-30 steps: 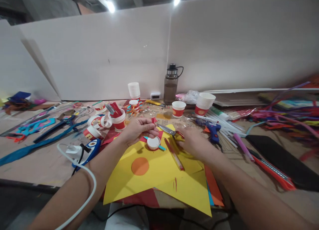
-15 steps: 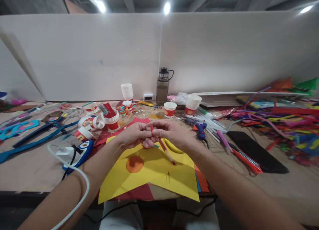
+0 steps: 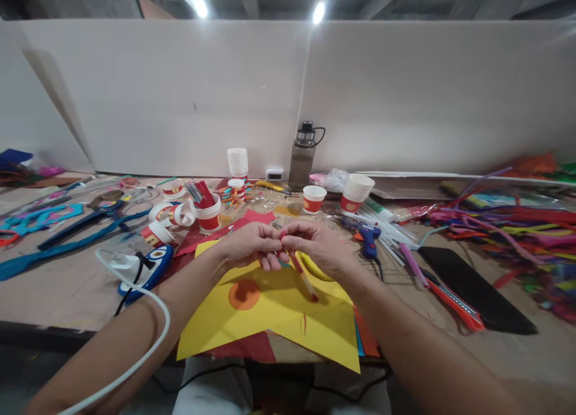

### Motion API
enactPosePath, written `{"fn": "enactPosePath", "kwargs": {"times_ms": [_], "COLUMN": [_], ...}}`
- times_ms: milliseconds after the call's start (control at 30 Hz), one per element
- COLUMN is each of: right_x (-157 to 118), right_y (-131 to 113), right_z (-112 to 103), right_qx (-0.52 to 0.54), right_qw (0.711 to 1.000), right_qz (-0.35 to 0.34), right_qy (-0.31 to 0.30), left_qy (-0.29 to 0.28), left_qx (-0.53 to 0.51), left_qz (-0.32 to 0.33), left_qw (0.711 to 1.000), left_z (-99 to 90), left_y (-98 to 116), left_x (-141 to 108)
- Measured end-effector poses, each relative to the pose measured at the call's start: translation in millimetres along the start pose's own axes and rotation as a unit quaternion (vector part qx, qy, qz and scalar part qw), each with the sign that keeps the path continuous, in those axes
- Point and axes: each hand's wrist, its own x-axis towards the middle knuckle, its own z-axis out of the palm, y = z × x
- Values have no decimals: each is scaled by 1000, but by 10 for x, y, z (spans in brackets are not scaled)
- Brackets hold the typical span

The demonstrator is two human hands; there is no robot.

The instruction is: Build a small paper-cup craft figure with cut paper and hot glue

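My left hand [image 3: 254, 245] and my right hand [image 3: 310, 242] meet over a yellow sheet of paper [image 3: 279, 310]. Between their pinched fingertips is a small red piece [image 3: 282, 235], mostly hidden, of a kind I cannot make out. An orange paper circle [image 3: 244, 294] lies on the yellow sheet. Just below my right hand, a red-and-pale pencil-like stick [image 3: 306, 280] slants across the paper, tip toward me. Beside it a curved yellow strip [image 3: 315, 268] is partly covered by that hand. Red paper [image 3: 256, 217] shows behind my hands.
Left stand a cup of red sticks [image 3: 209, 214], cut paper cups [image 3: 157, 232], blue-handled pliers [image 3: 85, 226] and a power strip [image 3: 150, 268] with a white cable over my left forearm. Right are a glue gun [image 3: 369, 241], cutter [image 3: 459, 304] and black phone-like slab [image 3: 477, 289]. A bottle [image 3: 302, 163] stands behind.
The view has shifted slightly left, so things appear farther right. My hands stay together; the red piece between the fingertips is now more covered by them.
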Motion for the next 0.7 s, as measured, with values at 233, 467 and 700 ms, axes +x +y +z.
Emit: {"fn": "enactPosePath", "kwargs": {"times_ms": [233,467,700], "right_x": [-26,-98,-90], "right_y": [60,117,146], "right_z": [-12,4,8], "right_qx": [-54,-446,-481], "right_qw": [991,828,808], "right_qz": [-107,-286,-293], "right_qy": [64,184,169], "left_qy": [80,150,149], "left_qx": [71,105,119], "left_qz": [74,90,75], "left_qw": [992,979,979], "left_z": [90,111,122], "left_y": [15,-17,17], "left_x": [3,48,41]}}
